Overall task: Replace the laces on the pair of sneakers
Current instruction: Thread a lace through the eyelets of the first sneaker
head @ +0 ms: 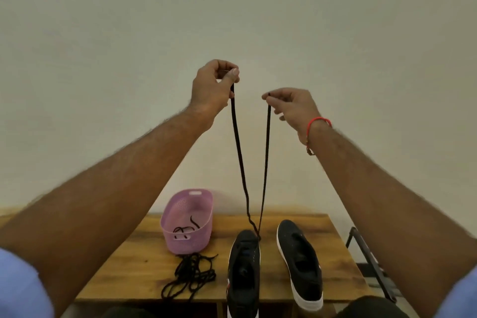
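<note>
Two black sneakers with white soles stand on the wooden table (134,261): the left sneaker (244,273) and the right sneaker (300,263). A black lace (265,157) runs up from the left sneaker's front eyelets in two strands. My left hand (213,85) pinches one end high above the table. My right hand (291,106) pinches the other end slightly lower. Both arms are raised and the strands are pulled taut.
A pink plastic basket (189,222) holding a black lace sits left of the sneakers. A loose pile of black laces (192,273) lies in front of it. A black metal frame (371,261) stands at the table's right edge. A plain wall is behind.
</note>
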A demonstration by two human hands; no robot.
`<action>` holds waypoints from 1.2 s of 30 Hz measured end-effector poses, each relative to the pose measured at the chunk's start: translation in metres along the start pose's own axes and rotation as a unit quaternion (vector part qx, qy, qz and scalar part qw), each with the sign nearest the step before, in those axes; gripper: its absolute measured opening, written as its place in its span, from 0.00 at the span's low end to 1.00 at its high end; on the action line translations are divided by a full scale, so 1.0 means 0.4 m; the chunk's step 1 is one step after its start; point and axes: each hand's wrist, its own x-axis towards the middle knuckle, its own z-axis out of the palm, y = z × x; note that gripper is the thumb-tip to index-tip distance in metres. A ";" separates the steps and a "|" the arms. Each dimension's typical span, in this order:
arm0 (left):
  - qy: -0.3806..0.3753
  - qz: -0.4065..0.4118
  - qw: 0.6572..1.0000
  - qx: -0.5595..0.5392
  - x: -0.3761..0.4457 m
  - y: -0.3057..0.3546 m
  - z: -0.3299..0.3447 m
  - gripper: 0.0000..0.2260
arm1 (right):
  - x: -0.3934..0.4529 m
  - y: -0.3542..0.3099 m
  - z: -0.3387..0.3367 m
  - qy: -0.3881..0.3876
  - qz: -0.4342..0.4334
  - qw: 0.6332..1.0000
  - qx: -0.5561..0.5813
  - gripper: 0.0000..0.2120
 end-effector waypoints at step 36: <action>-0.243 -0.145 0.921 0.268 -0.366 -0.719 0.154 0.10 | -0.273 0.715 0.146 -0.254 0.238 0.912 -0.217 0.08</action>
